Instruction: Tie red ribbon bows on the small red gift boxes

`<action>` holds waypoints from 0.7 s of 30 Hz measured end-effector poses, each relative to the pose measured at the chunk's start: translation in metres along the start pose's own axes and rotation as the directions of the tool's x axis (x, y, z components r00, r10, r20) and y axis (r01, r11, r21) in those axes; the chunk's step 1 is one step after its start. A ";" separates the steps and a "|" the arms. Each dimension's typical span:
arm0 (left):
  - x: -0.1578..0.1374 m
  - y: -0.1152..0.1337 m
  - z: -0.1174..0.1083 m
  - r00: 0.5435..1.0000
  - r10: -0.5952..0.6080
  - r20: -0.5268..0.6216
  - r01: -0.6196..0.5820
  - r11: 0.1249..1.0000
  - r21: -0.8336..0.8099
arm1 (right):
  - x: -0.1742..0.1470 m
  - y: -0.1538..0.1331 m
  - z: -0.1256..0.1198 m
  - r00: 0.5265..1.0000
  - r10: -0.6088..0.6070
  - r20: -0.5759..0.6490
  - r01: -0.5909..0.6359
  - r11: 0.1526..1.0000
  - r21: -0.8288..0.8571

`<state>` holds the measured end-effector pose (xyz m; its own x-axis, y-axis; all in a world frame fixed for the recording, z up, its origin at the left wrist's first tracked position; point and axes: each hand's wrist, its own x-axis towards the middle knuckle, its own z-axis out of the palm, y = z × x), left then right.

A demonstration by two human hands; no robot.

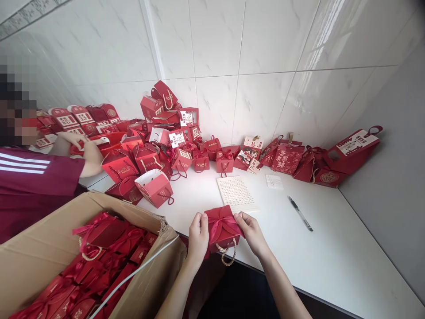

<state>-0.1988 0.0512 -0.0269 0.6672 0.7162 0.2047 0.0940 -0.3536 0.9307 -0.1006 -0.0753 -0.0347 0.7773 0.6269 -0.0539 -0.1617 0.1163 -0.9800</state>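
Note:
Between my two hands is a red gift box (pixel 222 235) with a pink-red ribbon bow (pixel 219 223) tied over its top. A twisted gold rope handle (pixel 229 256) hangs off its near side. My left hand (pixel 199 235) grips the box's left edge. On the other side, the thumb and fingers of my right hand (pixel 250 228) close on the ribbon at the box's upper right corner. The box is held at the front edge of the white table (pixel 279 248). Just behind it lies a pad of handwritten paper (pixel 235 192).
A cardboard carton (pixel 146 208) at left holds many ribboned red boxes (pixel 96 270); a white cord (pixel 136 268) crosses it. Red boxes (pixel 156 155) pile along the wall. A pen (pixel 299 213) and small paper (pixel 274 181) lie rightward. A person in a maroon sleeve (pixel 40 173) works at left.

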 end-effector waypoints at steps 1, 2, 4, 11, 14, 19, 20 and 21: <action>-0.001 -0.001 0.001 1.000 0.002 -0.009 -0.002 1.000 -0.006 | 0.000 0.001 0.001 1.000 0.010 -0.002 -0.010 1.000 0.016; -0.002 -0.003 0.003 1.000 0.000 -0.019 0.000 1.000 -0.012 | 0.000 0.003 0.002 1.000 0.014 -0.004 -0.014 1.000 0.028; -0.004 -0.005 0.006 0.999 -0.015 -0.041 0.014 0.999 -0.030 | -0.001 0.005 0.005 1.000 0.022 -0.012 -0.021 0.997 0.068; -0.001 -0.009 0.003 0.990 -0.137 0.022 0.138 0.982 -0.128 | -0.004 0.007 0.003 1.000 -0.004 -0.027 0.003 0.999 -0.053; 0.000 -0.011 -0.009 0.980 -0.167 0.111 0.180 0.977 -0.117 | -0.004 0.003 -0.017 0.998 -0.053 0.016 0.055 0.987 -0.154; -0.030 -0.021 -0.020 0.994 -0.099 0.033 0.101 0.993 -0.065 | -0.003 -0.010 -0.038 0.922 -0.147 0.358 0.258 0.923 -0.285; -0.041 -0.024 -0.019 0.995 -0.100 0.009 0.100 0.993 -0.064 | -0.002 -0.012 -0.037 0.898 -0.109 0.427 0.270 0.902 -0.336; -0.052 -0.029 -0.017 0.995 -0.103 -0.012 0.102 0.993 -0.063 | 0.000 -0.013 -0.035 0.878 -0.074 0.472 0.280 0.880 -0.383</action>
<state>-0.2483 0.0343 -0.0594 0.6449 0.7561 0.1116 0.1150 -0.2403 0.9639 -0.0777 -0.1037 -0.0284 0.4074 0.9059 0.1158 0.3082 -0.0171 -0.9512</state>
